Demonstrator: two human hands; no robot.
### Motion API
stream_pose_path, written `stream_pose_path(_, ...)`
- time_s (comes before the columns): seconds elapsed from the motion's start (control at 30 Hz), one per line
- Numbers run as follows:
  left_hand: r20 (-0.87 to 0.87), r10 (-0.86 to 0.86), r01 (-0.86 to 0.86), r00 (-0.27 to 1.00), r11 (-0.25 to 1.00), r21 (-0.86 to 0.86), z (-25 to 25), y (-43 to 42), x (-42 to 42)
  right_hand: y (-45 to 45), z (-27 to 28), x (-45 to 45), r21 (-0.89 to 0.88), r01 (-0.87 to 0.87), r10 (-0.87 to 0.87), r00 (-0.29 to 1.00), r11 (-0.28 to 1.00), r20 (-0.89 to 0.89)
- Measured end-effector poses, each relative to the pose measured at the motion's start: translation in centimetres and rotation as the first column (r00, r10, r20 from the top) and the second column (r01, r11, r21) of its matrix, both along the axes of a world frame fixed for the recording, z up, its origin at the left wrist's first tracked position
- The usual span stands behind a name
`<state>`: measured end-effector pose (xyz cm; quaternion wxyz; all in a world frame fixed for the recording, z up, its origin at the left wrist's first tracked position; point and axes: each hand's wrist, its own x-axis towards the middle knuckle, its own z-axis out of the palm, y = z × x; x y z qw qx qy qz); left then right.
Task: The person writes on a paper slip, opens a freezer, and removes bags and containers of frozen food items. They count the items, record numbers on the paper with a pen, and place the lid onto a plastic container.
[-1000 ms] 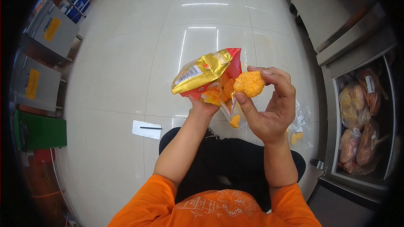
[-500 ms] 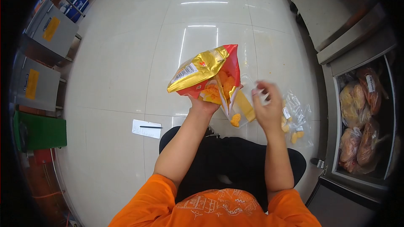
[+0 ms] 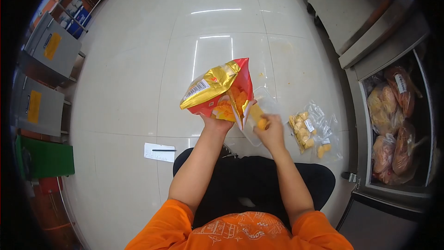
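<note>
My left hand is wrapped round the underside of a red and gold food bag, held tilted with its torn mouth open. Inside it, orange breaded pieces show. In the fingers of my right hand is one breaded nugget. Both are over a clear plastic container on the floor, partly hidden by the bag and hand. A flat yellow item shows in the container. Right of my right hand lie a clear bag of nuggets and another clear bag with a few pieces.
On the tiled floor at left lie a paper and a black pen. An open cold cabinet with bagged meat stands at right. Along the left are a green bin and grey metal boxes.
My right hand has moved left and down to the container and closed on a nugget, uncovering the clear nugget bag. The red and gold bag sits slightly lower and further left in view.
</note>
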<state>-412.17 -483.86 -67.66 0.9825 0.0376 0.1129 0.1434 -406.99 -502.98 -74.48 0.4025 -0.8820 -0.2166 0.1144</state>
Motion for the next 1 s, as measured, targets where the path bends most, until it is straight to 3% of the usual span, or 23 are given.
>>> stream_pose_path(0.03, 0.0, 0.005, -0.005, 1.0, 1.0, 0.001, -0.2, 0.0, 0.0, 0.1, 2.6, 0.6, 0.125, 0.075, -0.073, 0.997, 0.989, -0.019)
stream_pose_path(0.07, 0.001, 0.005, -0.005, 1.0, 1.0, -0.013, -0.4, -0.1, -0.1, 0.3, 5.2, 0.8, 0.445, 0.095, -0.076, 0.995, 0.891, -0.062)
stream_pose_path(0.1, 0.003, 0.006, -0.006, 1.0, 1.0, -0.027, -0.5, -0.3, -0.1, 0.6, 8.1, 0.8, 0.712, 0.122, -0.068, 0.992, 0.692, -0.105)
stream_pose_path(0.17, 0.011, -0.001, 0.001, 1.0, 1.0, -0.03, -0.6, -0.7, 0.2, 1.0, 14.6, 0.1, 0.851, -0.078, -0.086, 0.986, 0.52, 0.144)
stream_pose_path(0.27, -0.007, 0.013, -0.012, 1.0, 0.992, 0.125, -0.5, -1.1, 0.3, 1.7, 17.4, 0.3, 0.789, -0.375, 0.006, 0.904, 0.487, 0.427)
stream_pose_path(0.37, 0.038, -0.036, 0.028, 0.999, 0.98, 0.195, 0.5, -2.0, -0.1, 1.6, 18.2, 0.9, 0.565, -0.441, 0.084, 0.833, 0.697, 0.547)
stream_pose_path(0.47, 0.085, -0.093, 0.093, 0.992, 0.996, -0.004, -0.7, -2.1, -0.1, -0.9, 18.2, 1.0, 0.434, -0.505, 0.227, 0.806, 0.747, 0.546)
stream_pose_path(0.53, 0.14, -0.177, 0.171, 0.974, 0.984, 0.053, -4.4, -1.7, -0.5, -2.2, 17.9, 1.0, 0.22, -0.563, 0.376, 0.746, 0.796, 0.55)
stream_pose_path(0.6, -0.036, -0.231, 0.233, 0.972, 0.968, 0.094, 0.6, -4.7, -1.0, -3.8, 16.4, 1.0, 0.119, -0.553, 0.419, 0.739, 0.825, 0.529)
stream_pose_path(0.7, -0.074, -0.315, 0.324, 0.946, 0.928, 0.187, -0.6, -6.3, -2.1, -6.3, 15.7, 0.3, 0.4, -0.467, 0.297, 0.859, 0.789, 0.417)
stream_pose_path(0.8, -0.151, -0.444, 0.462, 0.883, 0.878, 0.123, -0.2, -9.2, -1.3, -8.9, 14.8, 0.2, 0.46, -0.239, 0.151, 0.964, 0.855, 0.221)
stream_pose_path(0.83, -0.168, -0.49, 0.518, 0.856, 0.818, 0.251, 0.3, -10.5, -1.6, -10.1, 14.5, 0.4, 0.487, -0.175, 0.063, 0.969, 0.856, 0.237)
stream_pose_path(0.93, -0.303, -0.648, 0.715, 0.699, 0.643, 0.275, -0.4, -11.9, -1.1, -13.6, 12.7, 1.0, 0.606, 0.007, -0.168, 0.963, 0.795, 0.209)
stream_pose_path(0.97, -0.448, -0.608, 0.74, 0.655, 0.636, 0.22, -1.0, -12.2, -0.9, -14.9, 12.0, 1.4, 0.663, 0.06, -0.219, 0.963, 0.746, 0.16)
stream_pose_path(1.0, -0.511, -0.572, 0.754, 0.642, 0.591, 0.286, -2.3, -12.0, -0.8, -16.5, 11.2, 2.0, 0.646, 0.12, -0.28, 0.948, 0.754, 0.15)
